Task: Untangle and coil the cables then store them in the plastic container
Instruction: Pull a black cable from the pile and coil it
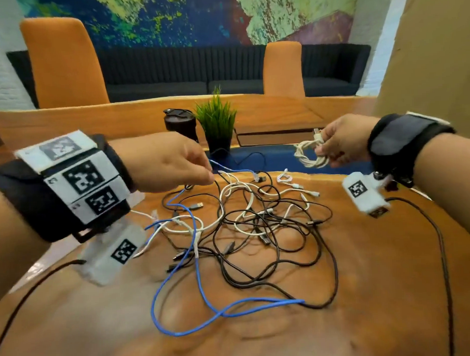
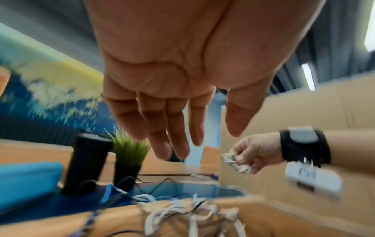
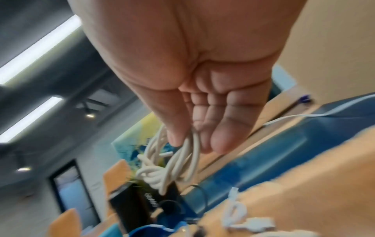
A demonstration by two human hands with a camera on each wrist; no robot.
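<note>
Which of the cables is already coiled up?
The white cable held in the right hand: it is wound into a tight bundle, while the others lie loose and tangled on the table.

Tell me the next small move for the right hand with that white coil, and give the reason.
Probably carry the coiled white cable to the container, though none is clearly visible. The right hand already grips it wound tight, while the left hand hovers open over the tangled pile.

The left hand (image 1: 163, 162) hovered palm down, fingers (image 2: 172, 128) extended and relaxed; the right hand (image 1: 342, 140) was raised, fingers curled in a pinch.
</note>
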